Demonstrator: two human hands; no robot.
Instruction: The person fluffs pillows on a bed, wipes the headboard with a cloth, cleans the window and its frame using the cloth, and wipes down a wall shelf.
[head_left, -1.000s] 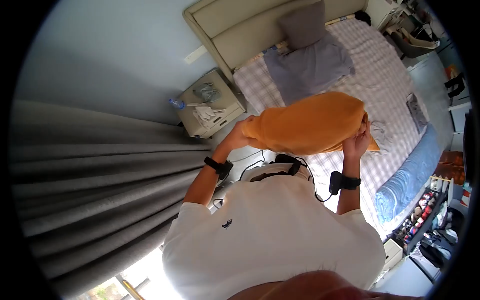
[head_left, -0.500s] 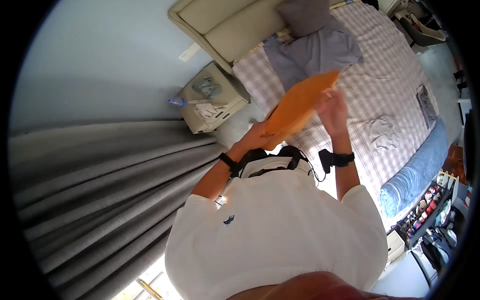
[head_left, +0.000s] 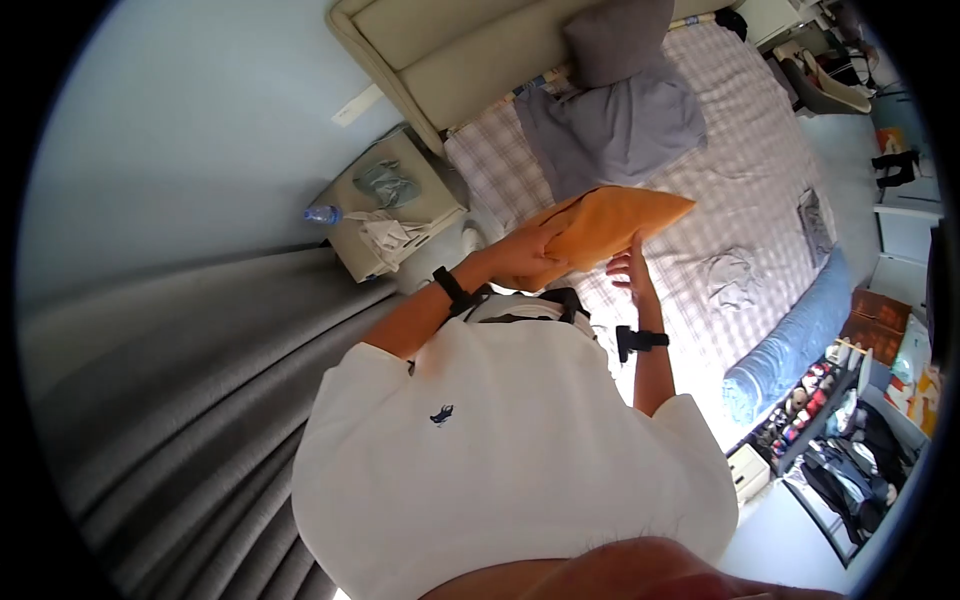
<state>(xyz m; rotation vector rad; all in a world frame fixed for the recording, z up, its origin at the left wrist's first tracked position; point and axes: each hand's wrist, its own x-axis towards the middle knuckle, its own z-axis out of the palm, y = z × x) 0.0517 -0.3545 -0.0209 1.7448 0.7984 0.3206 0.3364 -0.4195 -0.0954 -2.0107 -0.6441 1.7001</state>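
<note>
An orange cushion (head_left: 610,222) is held up in front of me over the near side of the bed, one pointed corner toward the right. My left hand (head_left: 525,255) grips its left end, the fingers spread over the fabric. Just below the cushion's right half is my right hand (head_left: 632,270), its fingers apart and the fingertips at the lower edge; whether they touch it I cannot tell. Behind the cushion, a grey cloth (head_left: 625,125) lies crumpled on the checked bed sheet (head_left: 740,180).
A dark grey pillow (head_left: 618,42) rests near the headboard (head_left: 470,55). To the left stands a bedside table (head_left: 430,195) with cloths and a plastic bottle (head_left: 322,214). A rolled blue blanket (head_left: 790,335) lies along the bed's foot. Grey curtains (head_left: 200,370) hang at left.
The cushion has tilted flatter, its right corner dropping. My right hand has moved down and left, from beside the cushion to beneath its lower edge. My left hand keeps its grip.
</note>
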